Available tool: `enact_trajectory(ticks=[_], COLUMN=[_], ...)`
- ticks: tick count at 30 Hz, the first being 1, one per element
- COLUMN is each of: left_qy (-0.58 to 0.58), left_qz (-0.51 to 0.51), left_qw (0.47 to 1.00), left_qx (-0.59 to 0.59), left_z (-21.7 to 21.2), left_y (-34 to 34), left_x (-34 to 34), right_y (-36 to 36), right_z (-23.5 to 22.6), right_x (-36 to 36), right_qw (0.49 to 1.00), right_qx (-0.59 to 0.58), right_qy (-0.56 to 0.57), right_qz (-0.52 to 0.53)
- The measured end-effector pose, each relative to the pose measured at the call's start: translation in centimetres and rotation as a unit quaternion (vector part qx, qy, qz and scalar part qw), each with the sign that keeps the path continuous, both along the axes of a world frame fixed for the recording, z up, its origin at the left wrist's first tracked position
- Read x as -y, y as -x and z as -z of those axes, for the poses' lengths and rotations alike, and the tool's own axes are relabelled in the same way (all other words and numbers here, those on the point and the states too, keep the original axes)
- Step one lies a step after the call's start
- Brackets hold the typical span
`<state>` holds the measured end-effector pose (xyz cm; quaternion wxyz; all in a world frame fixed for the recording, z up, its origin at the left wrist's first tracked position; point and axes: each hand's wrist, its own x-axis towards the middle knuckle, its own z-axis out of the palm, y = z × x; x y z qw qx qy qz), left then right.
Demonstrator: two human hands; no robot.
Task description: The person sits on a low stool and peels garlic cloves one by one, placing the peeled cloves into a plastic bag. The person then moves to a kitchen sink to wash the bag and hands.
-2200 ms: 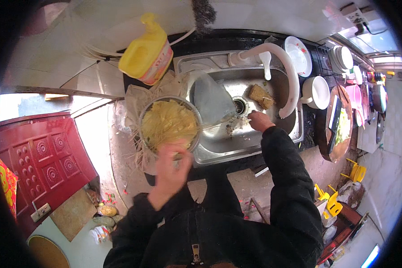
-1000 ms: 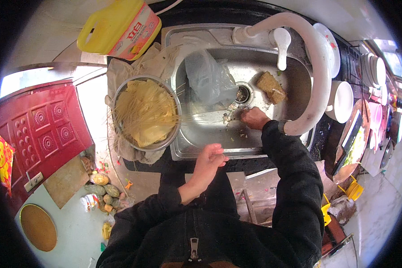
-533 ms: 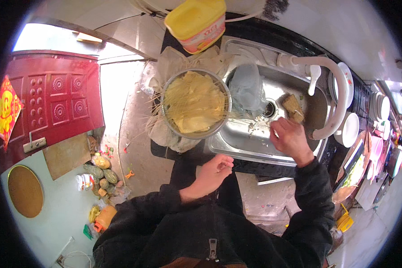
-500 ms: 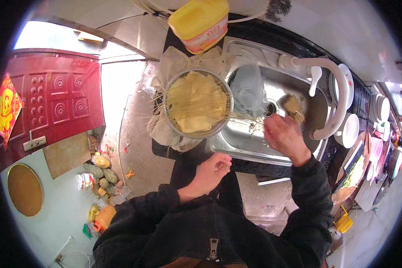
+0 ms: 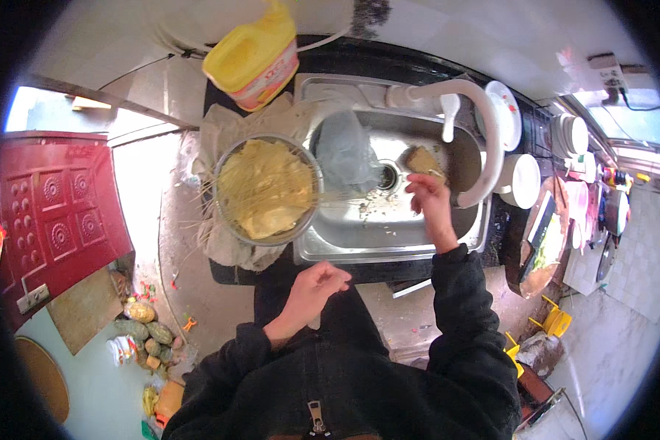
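My right hand [image 5: 431,205] hangs over the steel sink [image 5: 389,254], near a brown block-like sponge [image 5: 423,163]; its fingers are loosely bent and apart, and nothing shows in them. My left hand [image 5: 315,291] is in front of the counter edge, fingers curled together; whatever they may hold is hidden. To its upper left stands a round metal bowl [image 5: 314,213] with thin yellow sheets [image 5: 268,183] and many fine sticks poking past the rim. A cloudy plastic bag [image 5: 347,150] lies in the sink beside the bowl. Small pale scraps [image 5: 370,209] lie around the drain [image 5: 387,176].
A curved faucet [image 5: 493,139] arches over the sink's right side. Behind the bowl is a yellow jug [image 5: 253,59]; a crumpled cloth [image 5: 246,254] lies under the bowl. Right of the sink stand a white mug [image 5: 522,181] and a wooden board [image 5: 554,253] with a knife.
My right hand has drawn away from the drain area and its fingers have loosened. My left hand stays curled by the counter edge. The whole view has shifted, moving the scene leftward.
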<state>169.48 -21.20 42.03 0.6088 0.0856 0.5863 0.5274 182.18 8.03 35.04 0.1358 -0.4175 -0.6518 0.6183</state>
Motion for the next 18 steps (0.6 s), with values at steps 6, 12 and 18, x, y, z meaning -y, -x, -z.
enact_trajectory(ticks=[6, 12, 18], left_qy=[-0.031, -0.1, -0.006], left_qz=[-0.02, -0.153, -0.232], left_qw=[0.991, 0.958, 0.935], left_qx=[0.128, 0.219, 0.268], left_z=[1.6, 4.2, 7.6], left_y=[-3.1, -6.0, -7.3], left_x=[-9.6, -18.7, -25.5], right_y=[0.7, -0.7, -3.7], right_z=[-0.8, -3.8, 2.3], right_x=[-8.6, -7.6, -2.9], right_qw=[0.895, 0.938, 0.891], right_qx=[-0.277, -0.234, -0.209], right_qy=[0.335, 0.23, 0.379], right_qz=[0.097, 0.109, 0.135])
